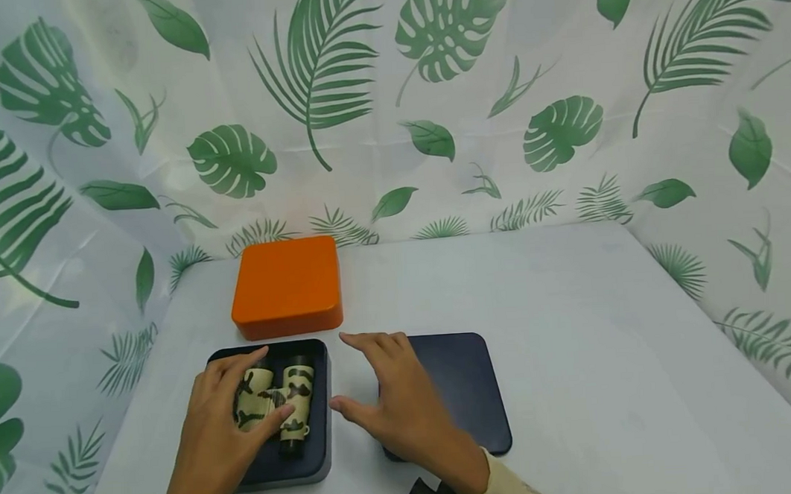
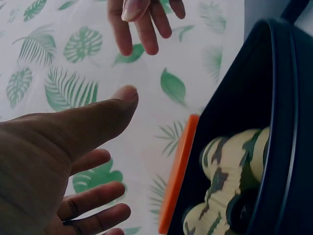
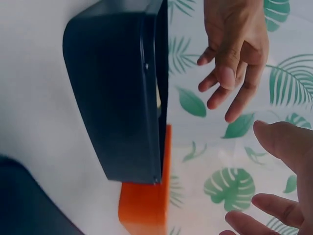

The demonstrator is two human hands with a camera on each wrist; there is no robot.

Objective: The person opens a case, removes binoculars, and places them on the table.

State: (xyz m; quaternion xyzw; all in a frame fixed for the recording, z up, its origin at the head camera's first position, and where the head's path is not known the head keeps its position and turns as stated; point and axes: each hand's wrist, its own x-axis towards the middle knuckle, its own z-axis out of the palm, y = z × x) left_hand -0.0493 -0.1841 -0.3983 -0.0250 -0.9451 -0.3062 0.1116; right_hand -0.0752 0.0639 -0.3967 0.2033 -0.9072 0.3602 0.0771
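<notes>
Camouflage-patterned binoculars lie inside a dark blue tin box, also seen from the side in the left wrist view. My left hand hovers over them, thumb and fingers spread apart; both wrist views show it raised above the box and holding nothing. Part of the binoculars is hidden behind it in the head view. To the right of the box, my right hand is held up with thumb and fingers apart and nothing between them. It overlaps the dark blue lid, which lies flat on the table.
An orange zip-like case with rounded corners sits just behind the tin box. The white table extends far to the right. Leaf-printed cloth hangs behind the table and along its sides.
</notes>
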